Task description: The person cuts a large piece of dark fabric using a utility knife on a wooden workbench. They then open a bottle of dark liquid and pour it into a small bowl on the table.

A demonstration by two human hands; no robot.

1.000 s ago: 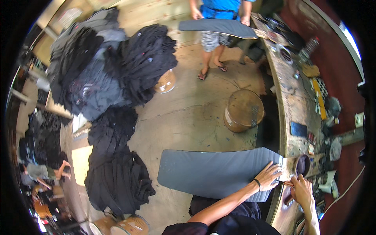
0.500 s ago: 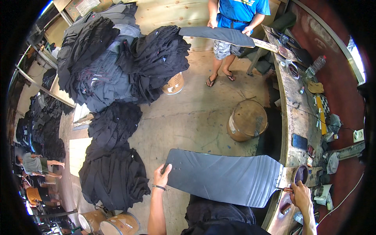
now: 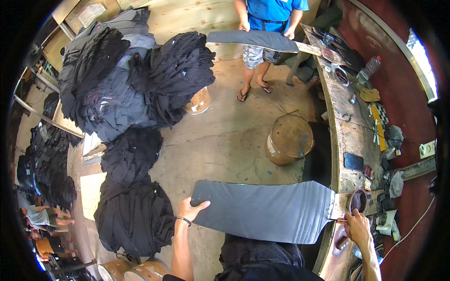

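A long board covered with a smooth dark grey cloth panel (image 3: pixel 262 210) lies in front of me, its narrowed right end on the workbench. My left hand (image 3: pixel 190 210) grips its left end, thumb flat on top and the other fingers partly hidden at the edge. Closed around the reddish-brown handle of a thin tool (image 3: pixel 342 220) is my right hand (image 3: pixel 358 228). The tool's dark shank points left and meets the panel's right tip; its exact kind cannot be made out. Just beyond that hand stands a round bowl (image 3: pixel 365 193) with dark purplish contents.
The wooden workbench (image 3: pixel 349 133) runs along the right, bearing a phone (image 3: pixel 353 161), a plastic bottle (image 3: pixel 369 70) and a yellow ruler (image 3: pixel 378 126). Dark garment heaps (image 3: pixel 133 215) rise on the left. A drum (image 3: pixel 289 140) stands ahead; a co-worker (image 3: pixel 267 18) holds another covered board (image 3: pixel 253 40).
The whole view has shifted slightly. My left hand has turned a little, its thumb now lying farther across the panel. My right hand keeps the tool at the panel's right tip.
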